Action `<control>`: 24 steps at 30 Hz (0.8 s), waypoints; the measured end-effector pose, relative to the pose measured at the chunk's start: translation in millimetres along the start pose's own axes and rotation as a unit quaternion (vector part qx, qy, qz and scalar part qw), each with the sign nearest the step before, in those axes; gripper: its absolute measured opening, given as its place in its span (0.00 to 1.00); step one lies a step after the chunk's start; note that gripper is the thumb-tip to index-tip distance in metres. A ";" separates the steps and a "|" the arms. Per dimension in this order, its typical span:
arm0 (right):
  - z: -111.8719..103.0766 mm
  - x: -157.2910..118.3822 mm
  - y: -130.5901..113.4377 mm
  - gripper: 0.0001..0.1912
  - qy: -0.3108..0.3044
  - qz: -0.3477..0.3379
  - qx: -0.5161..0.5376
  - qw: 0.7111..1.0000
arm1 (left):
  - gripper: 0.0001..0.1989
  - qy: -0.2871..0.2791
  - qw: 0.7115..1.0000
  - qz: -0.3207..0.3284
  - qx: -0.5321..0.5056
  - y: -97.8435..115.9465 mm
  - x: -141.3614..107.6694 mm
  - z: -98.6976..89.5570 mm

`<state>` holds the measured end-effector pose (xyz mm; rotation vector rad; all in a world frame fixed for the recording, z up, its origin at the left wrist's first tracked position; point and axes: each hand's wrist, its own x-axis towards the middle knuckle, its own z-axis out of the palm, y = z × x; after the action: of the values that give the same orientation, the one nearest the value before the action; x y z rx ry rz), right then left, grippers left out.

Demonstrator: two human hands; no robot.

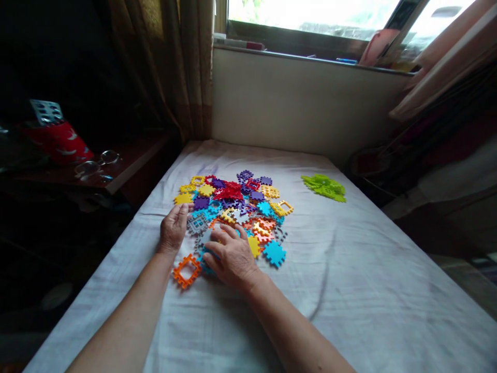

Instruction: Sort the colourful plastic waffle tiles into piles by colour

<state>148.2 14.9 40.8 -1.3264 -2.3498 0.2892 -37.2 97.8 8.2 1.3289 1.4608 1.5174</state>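
Note:
A mixed heap of notched plastic building tiles in several colours lies on the pale bedsheet. My right hand [233,254] rests palm down on the near side of the heap with its fingers spread, over grey and blue tiles. At the heap's left edge stands my left hand [174,227], on its side with fingers stretched out, beside a grey tile [198,223] and a yellow tile [183,198]. An orange frame tile [187,271] lies near my left wrist. To the right of my right hand is a flat blue tile [275,254]. Red tiles [229,190] sit farther back.
A separate pile of lime-green tiles [323,187] lies to the right on the sheet [373,290]. On the left, a dark wooden table [132,163] carries eyeglasses [101,163] and a red container [66,142]. A wall and window close off the far end.

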 end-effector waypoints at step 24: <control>-34.0 5.8 45.1 0.09 0.141 0.164 0.169 0.962 | 0.34 -0.014 1.000 -0.011 -0.005 6.4 -1.0 0.7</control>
<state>195.6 42.5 55.4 -1.4678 -1.7510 0.5360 -35.1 96.0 14.1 1.3193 1.4448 1.4840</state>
